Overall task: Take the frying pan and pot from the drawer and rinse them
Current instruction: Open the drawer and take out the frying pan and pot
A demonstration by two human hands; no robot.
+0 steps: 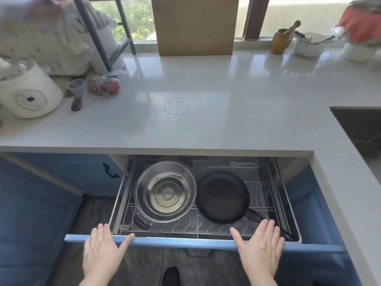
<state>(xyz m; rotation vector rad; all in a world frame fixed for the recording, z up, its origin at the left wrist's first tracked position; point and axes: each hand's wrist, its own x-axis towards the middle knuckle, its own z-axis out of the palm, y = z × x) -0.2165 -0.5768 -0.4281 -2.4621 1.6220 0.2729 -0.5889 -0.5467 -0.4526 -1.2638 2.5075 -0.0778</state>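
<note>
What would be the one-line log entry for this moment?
drawer: open | pot: inside, left | pan: inside, right | left hand: open, above drawer front | right hand: open, above drawer front | nothing lifted yet

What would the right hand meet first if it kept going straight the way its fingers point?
Probably the frying pan. The right hand lies open over the drawer front, fingers aimed up and slightly right, over the pan's black handle in the wire rack. Height above the handle is unclear.
</note>
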